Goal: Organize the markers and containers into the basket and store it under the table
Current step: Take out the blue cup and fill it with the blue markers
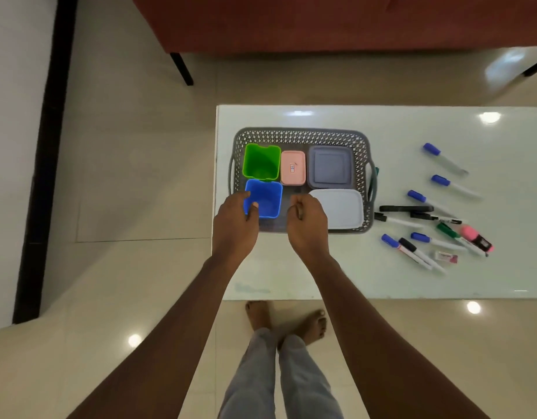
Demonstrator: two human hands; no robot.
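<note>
Pale glossy floor tiles and a red sofa (321, 22) frame a white, shiny surface (291, 267), on whose left end a grey lattice basket (300, 135) sits flat. Inside it, a green cup (261, 161) and a blue cup (265, 202) stand upright in the left column, a pink box (292, 167) is just beside the green one, and a grey lidded container (330, 167) and a white lidded container (339, 208) fill the right side. The left hand (235, 220) pinches the blue cup's left wall, fingers (242, 195) outside and the thumb over the rim. The right hand (306, 220) hovers over the gap between the blue cup and the white container, its fingers loosely curled with nothing visible in them. The markers (391, 239) lie scattered on the surface to the right of the basket, well apart from both hands, with a pink highlighter (477, 238) among them. The cup looks like thin, light, stiff plastic, so a rim pinch should be enough to shift it. The markers are probably light, smooth and apt to roll on this slick surface, so gathering several by their barrels seems wiser. The loaded basket likely wants both side handles.
</note>
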